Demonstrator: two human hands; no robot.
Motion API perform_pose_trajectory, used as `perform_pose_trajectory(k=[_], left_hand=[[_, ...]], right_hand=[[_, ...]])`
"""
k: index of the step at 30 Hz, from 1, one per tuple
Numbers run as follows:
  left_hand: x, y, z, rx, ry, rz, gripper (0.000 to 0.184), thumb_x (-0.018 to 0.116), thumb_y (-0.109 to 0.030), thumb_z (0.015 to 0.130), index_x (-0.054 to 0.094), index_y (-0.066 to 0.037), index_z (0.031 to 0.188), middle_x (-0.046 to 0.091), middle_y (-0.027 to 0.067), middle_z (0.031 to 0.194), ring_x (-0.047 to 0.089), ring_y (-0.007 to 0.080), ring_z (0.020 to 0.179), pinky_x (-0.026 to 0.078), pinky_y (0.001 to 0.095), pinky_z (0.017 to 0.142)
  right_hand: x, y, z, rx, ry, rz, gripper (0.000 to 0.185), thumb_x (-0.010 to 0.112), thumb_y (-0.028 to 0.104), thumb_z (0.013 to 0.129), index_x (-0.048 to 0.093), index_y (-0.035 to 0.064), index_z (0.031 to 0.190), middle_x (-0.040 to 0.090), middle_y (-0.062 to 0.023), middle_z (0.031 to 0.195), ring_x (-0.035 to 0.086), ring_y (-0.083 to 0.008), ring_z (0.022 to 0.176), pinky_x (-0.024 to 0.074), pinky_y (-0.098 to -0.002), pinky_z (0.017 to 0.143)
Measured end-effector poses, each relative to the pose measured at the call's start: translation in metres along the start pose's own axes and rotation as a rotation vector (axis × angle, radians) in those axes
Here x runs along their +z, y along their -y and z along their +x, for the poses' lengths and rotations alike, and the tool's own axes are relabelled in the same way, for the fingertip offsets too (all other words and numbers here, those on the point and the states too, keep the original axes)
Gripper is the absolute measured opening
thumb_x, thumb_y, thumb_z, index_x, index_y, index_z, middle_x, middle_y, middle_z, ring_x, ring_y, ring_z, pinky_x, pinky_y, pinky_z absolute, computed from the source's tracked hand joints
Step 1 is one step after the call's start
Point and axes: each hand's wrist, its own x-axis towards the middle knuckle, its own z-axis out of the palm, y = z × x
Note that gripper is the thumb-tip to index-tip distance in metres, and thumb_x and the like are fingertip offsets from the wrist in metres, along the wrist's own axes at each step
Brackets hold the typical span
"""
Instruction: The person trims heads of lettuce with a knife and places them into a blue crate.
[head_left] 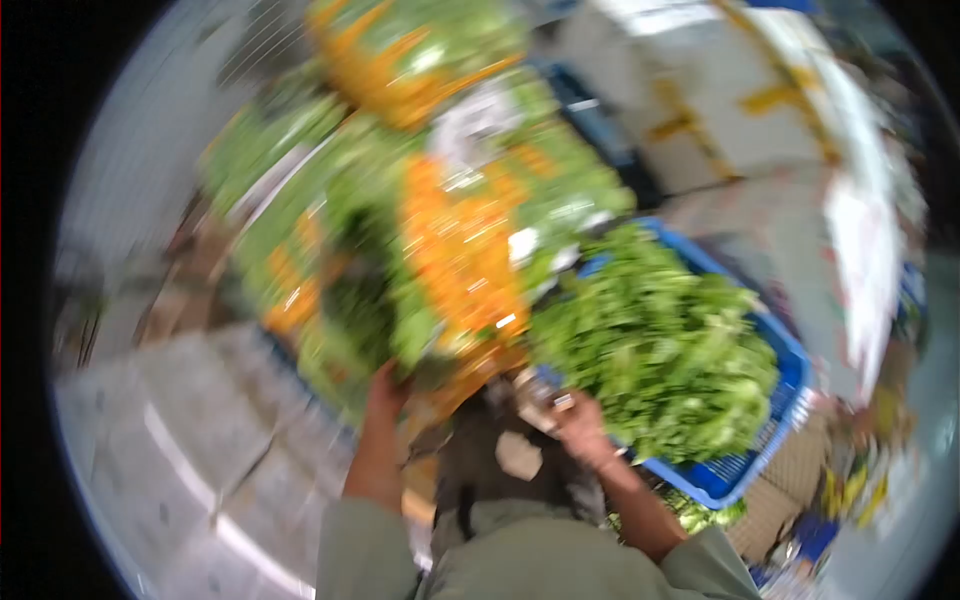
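My left hand (386,388) is at the lower edge of a pile of clear bags of greens (280,225) with orange print. Just above it is a blurred clump of dark green leaves (362,285). Smear hides its fingers, and I cannot tell whether they grip the clump. Beside the blue crate, my right hand (582,422) has its fingers curled around a small pale object (536,402) with a shiny end, too blurred to name. Loose leafy greens (660,345) are heaped in the blue crate (790,395) to its right.
White foam boxes (640,90) with yellow tape stand at the back right, beside a pale sack (800,235). Large pale boxes (190,430) fill the left side. More greens (700,512) show below the crate, near brown cardboard (785,480).
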Motion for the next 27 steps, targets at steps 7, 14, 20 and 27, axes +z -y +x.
perform_pose_trajectory(k=[7,14,20,27], left_hand=[[0.018,0.012,-0.003,0.094,-0.028,-0.238,0.050,0.059,-0.048,0.087,0.058,-0.006,0.114,0.064,0.0089,0.104,0.054,0.0170,0.068,0.042,0.0276,0.053],[0.152,0.002,-0.088,0.236,-0.248,-0.400,0.064,0.058,-0.045,0.089,0.040,-0.006,0.137,0.049,0.0146,0.129,0.048,0.0295,0.120,0.046,0.0463,0.099],[0.171,0.019,-0.155,0.375,0.102,0.176,0.060,0.058,-0.035,0.089,0.038,-0.007,0.138,0.046,0.0161,0.133,0.048,0.0304,0.119,0.045,0.0457,0.098],[0.145,0.004,-0.262,0.946,0.395,0.629,0.057,0.058,-0.024,0.089,0.036,-0.008,0.140,0.042,0.0178,0.138,0.048,0.0314,0.118,0.044,0.0450,0.097]], right_hand=[[0.012,-0.043,-0.022,-0.081,-0.039,0.005,0.029,0.063,0.028,0.080,0.055,0.0041,0.095,0.058,-0.0153,0.071,0.057,-0.0323,0.068,0.0452,-0.0428,0.064],[-0.004,-0.062,-0.043,-0.011,0.023,0.225,0.025,0.061,0.025,0.080,0.056,0.0051,0.095,0.060,-0.0163,0.074,0.059,-0.0348,0.072,0.0460,-0.0438,0.066],[-0.051,-0.072,-0.087,-0.026,-0.012,0.090,0.028,0.060,0.028,0.078,0.059,0.0062,0.095,0.063,-0.0180,0.083,0.061,-0.0372,0.081,0.0456,-0.0458,0.070],[-0.112,-0.130,-0.121,-0.158,-0.212,0.206,0.028,0.064,0.028,0.071,0.060,0.0044,0.087,0.062,-0.0172,0.073,0.061,-0.0325,0.069,0.0481,-0.0433,0.064]])
